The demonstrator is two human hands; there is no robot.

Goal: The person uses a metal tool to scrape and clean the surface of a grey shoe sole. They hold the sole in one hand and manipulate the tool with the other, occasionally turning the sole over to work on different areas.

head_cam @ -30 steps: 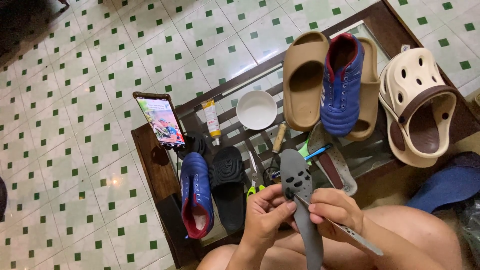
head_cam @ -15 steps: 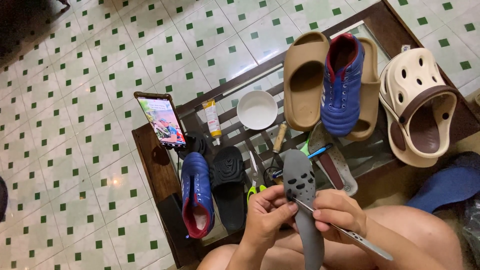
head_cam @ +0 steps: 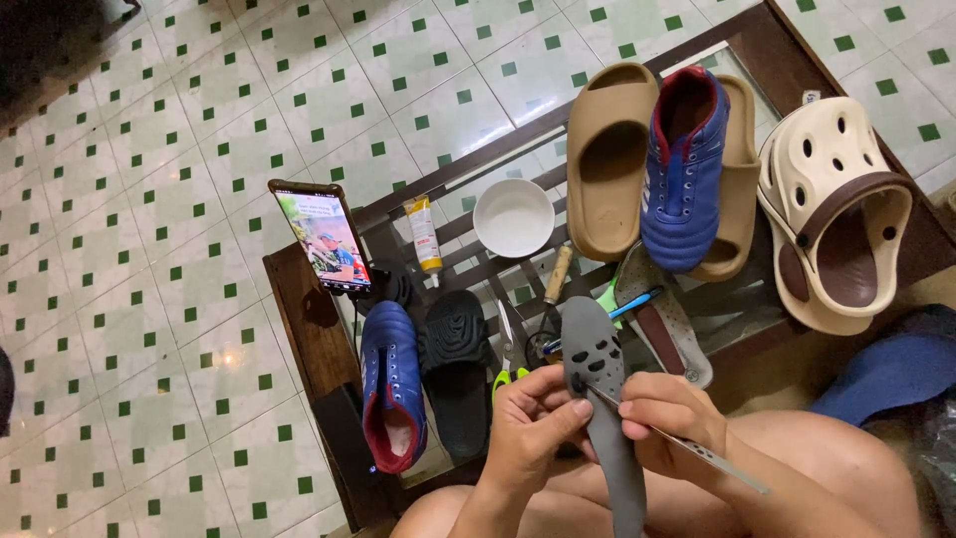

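Insole (head_cam: 605,399) is raised slightly vs. earlier; long axis near-far, clamped by left hand (head_cam: 533,433) fingers; awl (head_cam: 687,446) pinched by right hand (head_cam: 669,418).

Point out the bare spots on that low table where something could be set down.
Little bare glass: one patch between the white bowl and the phone, around the glue tube. Everything from the tan slide to the cream clog is crowded.

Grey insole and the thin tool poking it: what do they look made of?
Grey insole, held by the left hand: likely foam or soft rubber; matte, no glare, cleanly punched holes, bare edges. Thin tool in the right hand: probably metal; slim, straight, silvery-grey with dull shine. Neither is certain from this view.
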